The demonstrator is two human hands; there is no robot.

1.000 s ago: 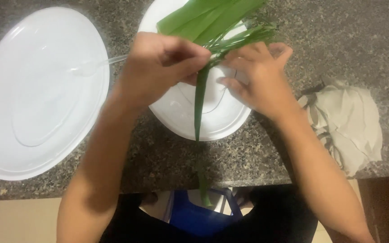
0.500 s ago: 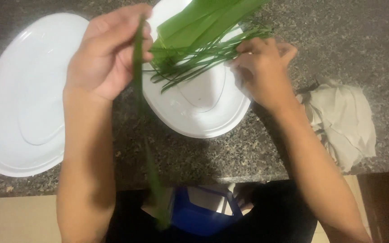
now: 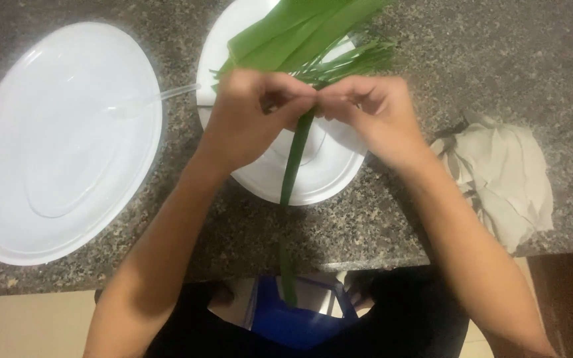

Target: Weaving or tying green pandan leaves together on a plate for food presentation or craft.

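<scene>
My left hand (image 3: 250,116) and my right hand (image 3: 369,109) meet over a round white plate (image 3: 329,179), both pinching the top of one long green leaf strip (image 3: 294,162) that hangs down toward me past the counter edge. Behind my hands, a bundle of broad green leaves (image 3: 300,33) and thin shredded strips (image 3: 359,59) lies across the plate. The leaf's upper end is hidden between my fingers.
A large white oval platter (image 3: 48,146) lies on the left of the speckled granite counter (image 3: 499,59), with a clear plastic spoon (image 3: 147,99) resting across its rim. A crumpled beige cloth (image 3: 505,179) sits at the right. A blue bin (image 3: 293,318) stands below the counter edge.
My left hand, which had lifted a strip out to the left, has come back to the plate's middle. Both hands now grip a leaf together over the plate.
</scene>
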